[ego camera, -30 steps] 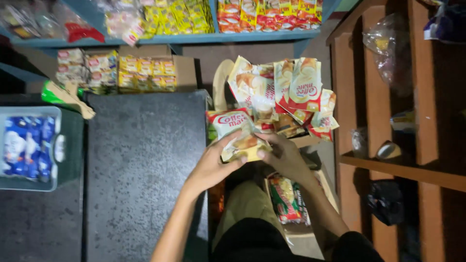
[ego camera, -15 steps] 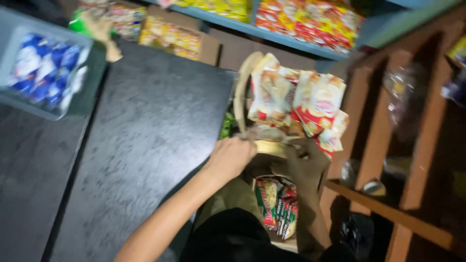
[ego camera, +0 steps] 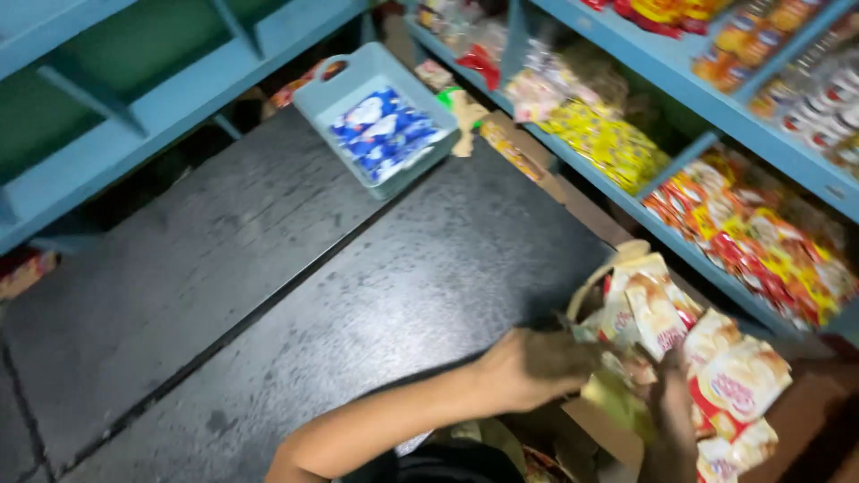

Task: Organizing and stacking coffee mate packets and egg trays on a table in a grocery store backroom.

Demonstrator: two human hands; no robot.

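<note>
**Hands busy in a bunch of snack packets**

Both hands are in the bunch of snack packets at the right end of the dark counter. The packets are white, red and yellow, and they hang together in strips. They sit just off the counter's edge, below the blue shelf.

The left hand rests on the near side of the bunch. Its fingers are curled onto the packets, but the picture is blurry and I cannot tell if they grip one tight. The right hand comes up from below, in the middle of the bunch. Its fingers are hidden among the packets, so I cannot tell if they are apart or together.

The work looks like it is in the middle. The bunch is gathered in one place and both hands are on it. No packet from it lies out on the counter yet. A brown cardboard box shows under the bunch.

Far from the bunch, at the back of the counter, a grey-blue basket holds blue and white packs. The shelf above the bunch is packed with yellow, red and orange packets.
</note>
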